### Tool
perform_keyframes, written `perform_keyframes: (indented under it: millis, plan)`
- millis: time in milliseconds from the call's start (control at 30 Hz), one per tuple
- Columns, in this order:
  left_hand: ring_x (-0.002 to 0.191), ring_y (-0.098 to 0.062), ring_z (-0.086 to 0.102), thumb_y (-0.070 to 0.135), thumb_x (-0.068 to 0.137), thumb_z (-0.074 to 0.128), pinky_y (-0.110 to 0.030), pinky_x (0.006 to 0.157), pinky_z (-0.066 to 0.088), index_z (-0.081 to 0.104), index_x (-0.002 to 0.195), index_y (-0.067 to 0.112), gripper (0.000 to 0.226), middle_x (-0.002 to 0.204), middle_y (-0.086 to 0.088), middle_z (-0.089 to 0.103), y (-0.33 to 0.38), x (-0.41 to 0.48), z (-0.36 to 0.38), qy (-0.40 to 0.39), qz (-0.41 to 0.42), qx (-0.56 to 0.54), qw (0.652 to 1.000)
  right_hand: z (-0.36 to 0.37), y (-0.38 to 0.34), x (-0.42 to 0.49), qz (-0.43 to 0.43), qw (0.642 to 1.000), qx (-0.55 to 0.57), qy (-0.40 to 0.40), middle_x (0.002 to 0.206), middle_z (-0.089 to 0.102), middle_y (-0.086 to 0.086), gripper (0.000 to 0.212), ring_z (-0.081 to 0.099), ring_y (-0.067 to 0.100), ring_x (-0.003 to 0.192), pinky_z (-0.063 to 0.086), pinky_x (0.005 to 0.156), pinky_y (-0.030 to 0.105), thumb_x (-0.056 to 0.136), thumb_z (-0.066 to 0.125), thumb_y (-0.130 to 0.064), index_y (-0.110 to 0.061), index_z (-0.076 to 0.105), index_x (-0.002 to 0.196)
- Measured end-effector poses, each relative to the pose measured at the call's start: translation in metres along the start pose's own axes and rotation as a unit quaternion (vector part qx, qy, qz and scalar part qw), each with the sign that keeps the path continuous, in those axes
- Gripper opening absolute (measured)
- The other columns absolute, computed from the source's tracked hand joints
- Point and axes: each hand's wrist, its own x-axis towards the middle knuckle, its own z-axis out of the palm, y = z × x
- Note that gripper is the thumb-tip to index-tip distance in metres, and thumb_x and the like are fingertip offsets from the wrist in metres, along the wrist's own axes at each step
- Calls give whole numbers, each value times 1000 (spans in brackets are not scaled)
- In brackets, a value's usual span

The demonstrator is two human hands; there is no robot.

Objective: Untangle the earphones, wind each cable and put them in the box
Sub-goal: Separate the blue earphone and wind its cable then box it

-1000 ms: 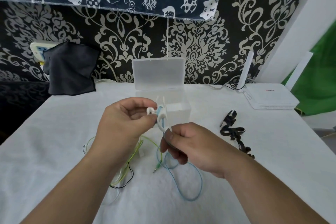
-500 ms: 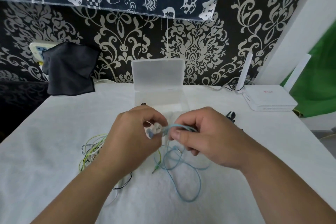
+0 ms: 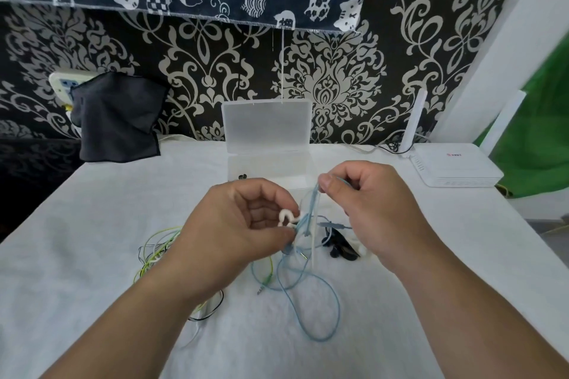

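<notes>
Currently, the left hand point(image 3: 234, 224) pinches the white earbuds point(image 3: 286, 217); the right hand point(image 3: 369, 209) pinches a raised strand of the blue cable point(image 3: 313, 204) (slack loops lie on the table point(image 3: 92, 224), before the open box point(image 3: 266, 126)). Black earphones point(image 3: 343, 251) are half hidden behind it.

Bright, soft, even light; source out of view. White worktop point(image 3: 92, 224) near overexposed, cloth texture faint. Shadows weak: thin soft one under cable point(image 3: 339, 308). No glare. Centre fairly sharp, corners soft and smeared. Strong wide-angle bend: wall point(image 3: 338, 77) pattern bows, white frame point(image 3: 517, 40) at right leans inward.
</notes>
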Motion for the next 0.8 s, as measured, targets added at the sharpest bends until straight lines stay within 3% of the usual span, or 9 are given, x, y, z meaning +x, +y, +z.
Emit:
perform_keyframes:
  millis: [100,233,367,533,600,700,800]
  plan:
    - [62,-22,63,-9,64,71,-26,61,54,72,79,6,21,74,-13,67,-2,0,0,22,12,-47,999,4,2,-1,55,997,-20,-54,50,52,-14,24,42,1,45,35,48,17,95,64,-31,-19,71,75]
    - [58,-21,64,3,55,81,-21,59,53,73,78,9,25,76,-16,69,-1,4,-1,106,34,-95,989,14,0,-11,83,969,-26,-231,59,46,-1,31,38,16,55,32,52,25,100,55,-32,-18,73,80]
    - [61,-21,67,-10,62,81,-21,61,54,72,81,8,28,76,-15,72,-2,7,-6,173,24,-62,983,16,-2,-15,90,935,24,-343,63,49,-2,34,43,18,63,38,62,32,104,48,-29,-16,74,86]
    - [63,-19,70,-14,70,76,-19,62,55,71,87,2,24,73,-12,73,2,5,-10,158,18,18,987,5,-8,-15,62,937,15,-344,53,43,-5,26,41,12,53,40,57,24,100,57,-24,-15,75,84]
    - [60,-14,68,-15,70,77,-17,60,53,72,87,1,24,69,-6,72,4,5,-13,158,14,50,986,0,-8,-14,58,945,-11,-322,51,42,-6,25,39,13,51,38,57,28,98,59,-23,-16,76,81]
    - [57,-8,65,-13,69,80,-15,59,53,74,84,7,26,65,1,70,5,5,-16,163,6,105,981,-6,-8,-12,61,952,-10,-301,48,42,-7,25,38,10,49,36,61,32,97,60,-24,-16,76,78]
    - [60,-3,65,-9,68,82,-11,62,51,75,80,18,30,66,11,70,4,3,-11,147,21,201,968,-8,-13,-15,38,942,54,-329,51,44,-3,23,41,14,52,40,60,33,96,62,-22,-12,74,78]
